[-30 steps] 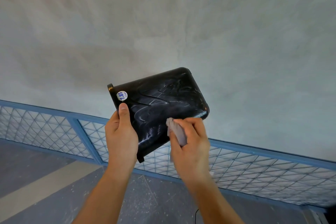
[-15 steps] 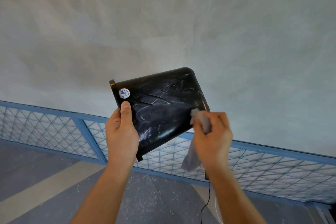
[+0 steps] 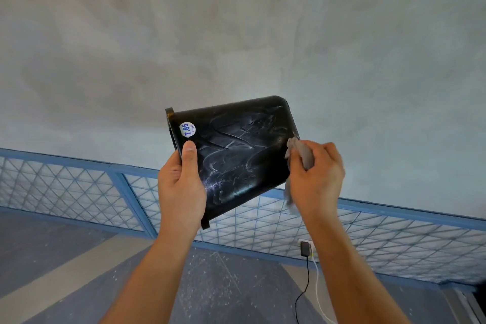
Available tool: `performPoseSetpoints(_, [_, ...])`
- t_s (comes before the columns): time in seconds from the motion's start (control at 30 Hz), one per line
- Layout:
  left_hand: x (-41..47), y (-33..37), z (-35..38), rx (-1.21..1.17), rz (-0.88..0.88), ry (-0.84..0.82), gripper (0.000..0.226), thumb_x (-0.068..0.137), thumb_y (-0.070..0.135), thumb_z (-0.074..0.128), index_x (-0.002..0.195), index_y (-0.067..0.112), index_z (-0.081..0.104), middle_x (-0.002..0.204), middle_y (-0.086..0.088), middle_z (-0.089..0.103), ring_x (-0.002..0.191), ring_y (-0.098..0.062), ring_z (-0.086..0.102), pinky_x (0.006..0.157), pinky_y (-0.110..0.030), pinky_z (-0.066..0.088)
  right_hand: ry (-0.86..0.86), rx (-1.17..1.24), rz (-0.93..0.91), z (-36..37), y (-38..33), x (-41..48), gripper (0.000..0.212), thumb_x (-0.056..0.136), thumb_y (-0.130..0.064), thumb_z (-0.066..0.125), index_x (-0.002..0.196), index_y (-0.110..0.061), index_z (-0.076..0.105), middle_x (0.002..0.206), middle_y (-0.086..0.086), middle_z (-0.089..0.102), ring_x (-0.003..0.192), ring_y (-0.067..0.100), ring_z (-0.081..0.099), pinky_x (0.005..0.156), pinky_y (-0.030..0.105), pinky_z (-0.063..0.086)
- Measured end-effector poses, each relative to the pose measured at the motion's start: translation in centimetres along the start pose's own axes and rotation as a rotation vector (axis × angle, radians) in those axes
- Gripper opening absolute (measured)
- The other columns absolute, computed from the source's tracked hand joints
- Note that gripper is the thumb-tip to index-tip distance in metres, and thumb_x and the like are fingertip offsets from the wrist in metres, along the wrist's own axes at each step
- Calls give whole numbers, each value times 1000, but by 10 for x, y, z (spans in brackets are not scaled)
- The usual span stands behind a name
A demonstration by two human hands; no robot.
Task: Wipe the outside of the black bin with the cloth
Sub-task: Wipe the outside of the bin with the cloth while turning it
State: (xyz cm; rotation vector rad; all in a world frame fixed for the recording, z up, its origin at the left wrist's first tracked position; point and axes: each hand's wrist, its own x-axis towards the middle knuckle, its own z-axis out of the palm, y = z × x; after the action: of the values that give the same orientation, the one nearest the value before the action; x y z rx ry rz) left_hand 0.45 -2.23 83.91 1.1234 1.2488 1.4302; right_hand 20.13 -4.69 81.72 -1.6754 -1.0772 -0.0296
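Left hand (image 3: pixel 181 187) clamps rim of glossy black plastic bin (image 3: pixel 236 155), inside hidden; right hand (image 3: pixel 314 179) pinches crumpled grey cloth (image 3: pixel 299 151) against bin's right edge

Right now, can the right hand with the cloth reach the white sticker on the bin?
Probably yes. The right hand holds the cloth at the black bin's far edge; the face between is bare up to the sticker, just above the left hand's thumb.

Both forearms extend forward and upward from the lower frame edge, bare to the elbow. The left hand (image 3: pixel 181 187) grips the rim edge of the black bin (image 3: pixel 236 155), thumb laid flat along its side, fingers wrapped behind. The right hand (image 3: pixel 315 179) is closed around the cloth (image 3: pixel 302 152), knuckles facing the camera, at the bin's right edge.
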Motion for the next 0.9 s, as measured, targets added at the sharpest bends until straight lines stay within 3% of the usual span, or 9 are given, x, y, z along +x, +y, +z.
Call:
performPoseSetpoints(0.07, [2, 0, -2, 4, 0, -2, 41, 108, 46, 41, 105, 16, 69, 89, 5, 79, 85, -11, 76, 65, -21, 58, -7, -21, -79, 11, -20, -5, 6, 97, -22, 67, 101, -23, 71, 95, -4, 50, 87, 22, 57, 76, 37, 55])
performPoseSetpoints(0.2, [9, 1, -10, -11, 18, -7, 42, 108, 46, 43, 102, 14, 70, 92, -6, 79, 89, -27, 75, 80, -48, 62, -167, 23, -250, 34, -42, -58, 20, 97, -26, 66, 115, -19, 71, 110, -8, 47, 93, 10, 55, 81, 23, 55])
performPoseSetpoints(0.3, [15, 2, -19, -14, 13, -18, 42, 108, 45, 42, 102, 15, 70, 91, -3, 79, 87, -23, 76, 76, -42, 61, -87, 33, -140, 31, -28, -46, 18, 94, -18, 71, 112, -18, 73, 113, -11, 41, 90, 0, 50, 85, 13, 49])
performPoseSetpoints(0.43, [18, 2, -23, 0, 22, -42, 42, 108, 45, 42, 100, 14, 69, 89, -3, 78, 83, -19, 75, 72, -37, 60, 58, 0, -58, 29, -31, -10, 5, 98, -17, 69, 101, -19, 73, 102, -6, 44, 82, 3, 54, 76, 30, 56])
performPoseSetpoints(0.53, [18, 3, -23, -22, 29, -44, 44, 108, 46, 43, 100, 10, 67, 92, -15, 75, 92, -39, 71, 80, -56, 59, -129, -63, -197, 48, -55, -42, 8, 101, -26, 64, 107, -24, 69, 102, -9, 42, 85, 10, 55, 74, 30, 58])
performPoseSetpoints(0.6, [19, 3, -24, -30, 29, -42, 44, 108, 46, 44, 101, 8, 66, 93, -16, 75, 92, -41, 71, 82, -61, 57, -220, 23, -277, 52, -60, -71, 17, 99, -28, 64, 114, -23, 70, 107, -9, 44, 88, 9, 55, 75, 26, 57])
performPoseSetpoints(0.67, [22, 4, -26, -42, 16, -40, 43, 108, 45, 44, 102, 9, 67, 92, -11, 77, 89, -34, 73, 84, -59, 58, -170, 52, -271, 46, -50, -71, 18, 94, -17, 70, 111, -21, 72, 106, -10, 44, 88, 10, 54, 77, 27, 56])
performPoseSetpoints(0.8, [18, 5, -23, -47, 13, -53, 42, 107, 46, 43, 101, 12, 68, 92, -9, 77, 90, -32, 73, 84, -57, 59, 24, 48, -26, 35, -23, -20, 13, 93, -12, 73, 104, -18, 73, 108, -6, 40, 98, 21, 53, 84, 42, 56])
performPoseSetpoints(0.9, [15, 4, -16, -62, 29, -55, 42, 108, 46, 43, 100, 16, 70, 93, -12, 77, 92, -36, 72, 81, -57, 59, -22, 18, -162, 44, -42, -32, 10, 95, -17, 71, 104, -20, 72, 112, -7, 35, 100, 21, 51, 88, 39, 54])
